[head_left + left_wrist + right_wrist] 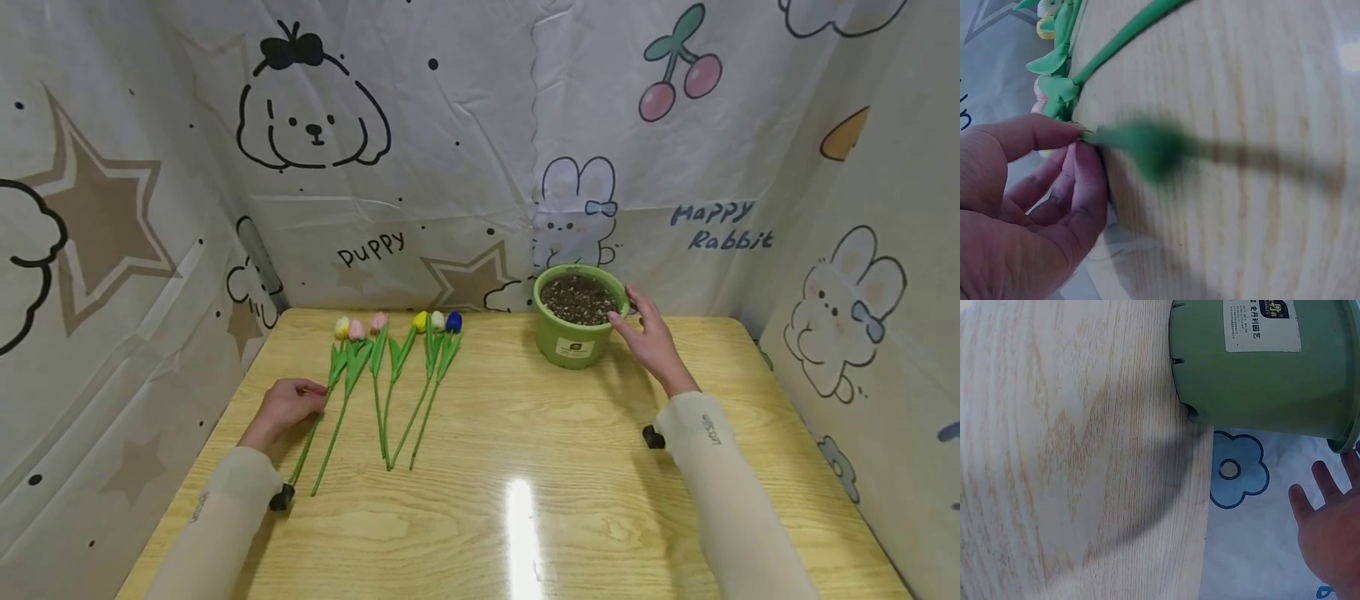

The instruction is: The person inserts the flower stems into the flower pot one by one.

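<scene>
At the left of the table, my left hand [288,408] pinches the green stem of the outermost artificial tulip, a pale yellow one [342,327]. In the left wrist view, the thumb and a finger of the left hand [1041,187] meet on that stem, which blurs close to the camera. Over on the right, a green flowerpot [575,350] full of dark soil [579,300] stands upright near the back edge. My right hand [651,342] touches its right rim, fingers extended. The right wrist view has the right hand [1335,531] spread, fingertips right at the rim.
Beside the held flower lie several more tulips: pink [356,331], yellow [422,322], white [438,321] and blue [453,322], heads toward the back. Printed cloth [465,150] hangs behind the wooden table [450,533] and along both sides.
</scene>
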The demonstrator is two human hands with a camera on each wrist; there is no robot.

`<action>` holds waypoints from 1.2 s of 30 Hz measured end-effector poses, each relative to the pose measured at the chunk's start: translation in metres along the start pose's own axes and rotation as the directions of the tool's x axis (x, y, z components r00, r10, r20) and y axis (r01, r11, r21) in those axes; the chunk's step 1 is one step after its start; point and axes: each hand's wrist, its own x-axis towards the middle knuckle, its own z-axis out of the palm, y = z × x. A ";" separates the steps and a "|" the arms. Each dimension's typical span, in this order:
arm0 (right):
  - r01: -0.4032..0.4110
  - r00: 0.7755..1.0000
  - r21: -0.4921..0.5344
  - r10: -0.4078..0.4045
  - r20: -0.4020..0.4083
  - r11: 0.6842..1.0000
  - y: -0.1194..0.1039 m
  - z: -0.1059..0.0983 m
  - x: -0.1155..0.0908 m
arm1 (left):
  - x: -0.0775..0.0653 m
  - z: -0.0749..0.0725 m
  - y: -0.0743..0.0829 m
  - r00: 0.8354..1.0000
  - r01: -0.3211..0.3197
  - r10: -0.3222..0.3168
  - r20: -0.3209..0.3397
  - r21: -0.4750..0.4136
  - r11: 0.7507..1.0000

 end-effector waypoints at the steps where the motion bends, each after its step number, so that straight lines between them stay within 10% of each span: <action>1: -0.001 1.000 -0.001 0.001 0.000 1.000 0.000 0.000 0.000 | 0.001 0.000 0.000 1.000 0.001 0.000 0.011 -0.008 1.000; 36: 0.014 1.000 0.014 -0.015 0.024 1.000 0.002 -0.003 0.000 | -0.002 0.001 0.010 0.996 0.040 -0.026 0.089 -0.167 0.985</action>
